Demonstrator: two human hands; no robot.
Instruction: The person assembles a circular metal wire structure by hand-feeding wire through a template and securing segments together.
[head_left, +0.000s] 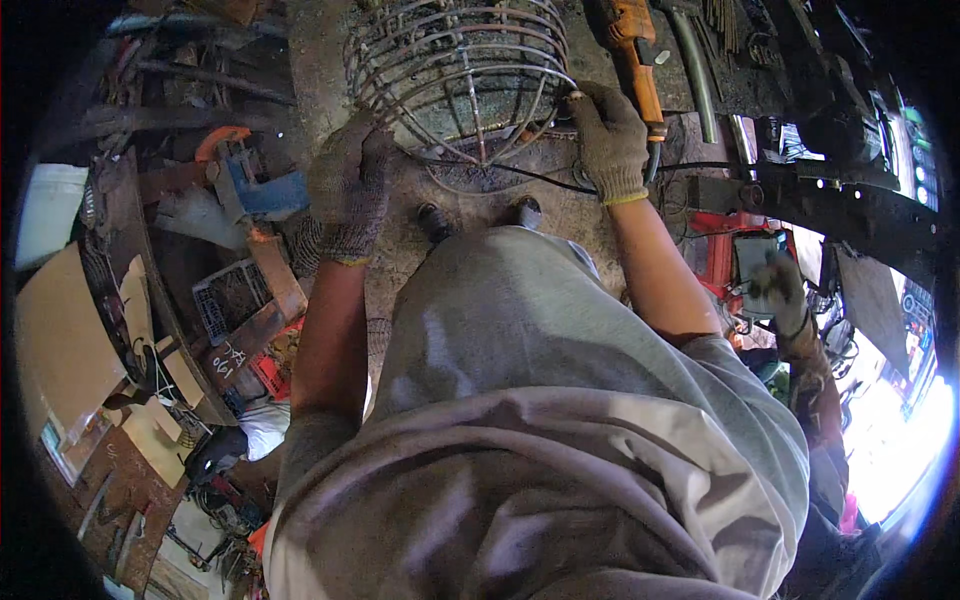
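A cage of bent metal rods point(470, 75), with curved rings crossed by ribs, rests on the worn work surface at the top of the view. My right hand point(612, 140), in a grey knitted glove, has its fingers closed on the cage's right rim. On the opposite side my left hand point(350, 185), gloved alike, is closed at the cage's left edge; its fingertips are dark and slightly blurred. An orange-bodied power tool point(635, 55) lies just beyond my right hand.
A black cable point(540, 176) runs across between my hands. A metal tube point(692, 70) lies right of the tool. Left are a blue clamp-like metal piece point(265, 190), a red basket point(270, 375) and cardboard point(65, 340). Another person's gloved hand point(782, 290) is at right, near a red machine point(712, 250).
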